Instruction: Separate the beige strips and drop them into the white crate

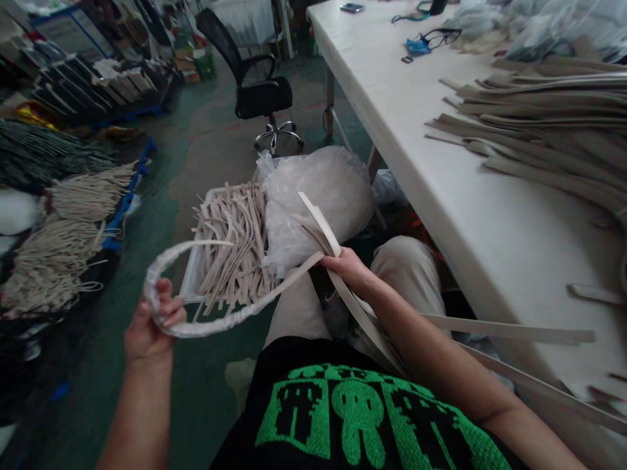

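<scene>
My left hand (155, 316) is closed around a pale strap (230, 320) with a crinkled, wrapped-looking surface. The strap loops up from that hand, and its other part runs across to my right hand (345, 266). There my fingers are closed on several flat beige strips (321, 219), whose ends point up and away. Their long tails run back under my right forearm toward the table. Below and between my hands stands a white bin (191, 274) full of loose beige strips (235, 241).
A large plastic bag (328, 189) sits beside the bin, before my knees. The white table (406, 143) on my right bears a stack of beige strips (548, 117), glasses (441, 39) and a phone (353, 8). Strap bundles (53, 261) lie at left. A chair (262, 94) stands ahead.
</scene>
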